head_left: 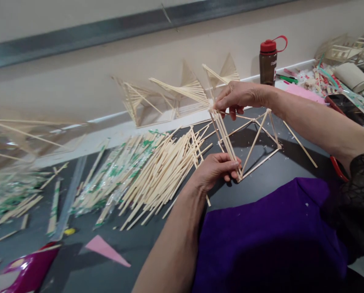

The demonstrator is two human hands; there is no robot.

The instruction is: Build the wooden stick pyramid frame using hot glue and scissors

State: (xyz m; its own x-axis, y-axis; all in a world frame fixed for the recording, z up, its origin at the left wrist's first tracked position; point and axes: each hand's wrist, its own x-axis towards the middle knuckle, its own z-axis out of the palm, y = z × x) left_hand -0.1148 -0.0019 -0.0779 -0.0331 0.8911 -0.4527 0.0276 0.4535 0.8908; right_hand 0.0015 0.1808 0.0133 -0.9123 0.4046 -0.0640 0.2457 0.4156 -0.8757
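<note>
A frame of thin wooden sticks (259, 165) stands on the dark table, joined at its corners. My left hand (220, 167) pinches several sticks at the low front corner of this frame. At the upper end of the same sticks, my right hand (232, 99) has its thumb and fingers closed on them. Between both hands these sticks run side by side, slanting down to the right. Just left of my left hand lies a big pile of loose wooden sticks (160, 175).
Finished stick models (182, 91) stand along the wall. Plastic-wrapped stick packs (121, 162), a clear ruler (70, 199) and a pink paper triangle (108, 250) lie to the left. A red-lidded bottle (268, 65) and a phone (348, 110) are at the right. A loose stick (301, 144) lies beside the frame.
</note>
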